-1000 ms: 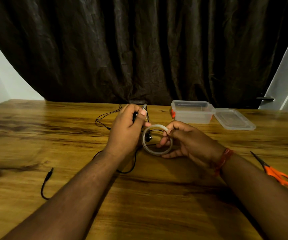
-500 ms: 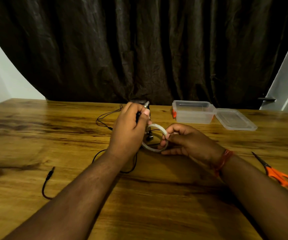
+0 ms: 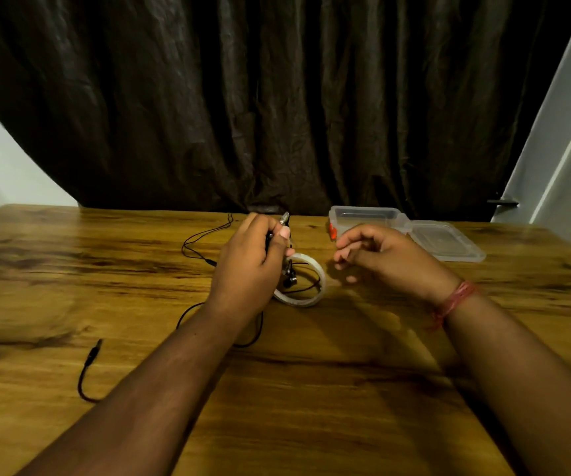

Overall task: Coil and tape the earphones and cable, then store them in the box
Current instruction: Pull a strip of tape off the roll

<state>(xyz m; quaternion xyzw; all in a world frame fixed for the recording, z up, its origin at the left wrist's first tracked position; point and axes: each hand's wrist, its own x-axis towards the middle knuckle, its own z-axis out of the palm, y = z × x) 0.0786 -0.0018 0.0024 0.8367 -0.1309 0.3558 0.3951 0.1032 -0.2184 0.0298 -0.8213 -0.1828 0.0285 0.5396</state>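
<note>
Left hand: my left hand (image 3: 253,266) grips the earphones (image 3: 286,242) near the buds, fingers curled round them.
Right hand: my right hand (image 3: 377,255) hovers loosely curled, holding nothing.
Cable: thin black cable (image 3: 201,242) trails slack over the bench (image 3: 311,389), its plug (image 3: 93,352) lying well apart.
Tape roll: the tape roll (image 3: 303,283) leans beside my left hand.
Handling: light, limp, prone to tangling; I'd pinch beside the buds and wind loops.
Box: the box (image 3: 366,219) sits open behind.

One head-worn wide-angle view looks forward and down from the near edge of the table (image 3: 311,407), close over it, facing the far curtain (image 3: 277,97).
</note>
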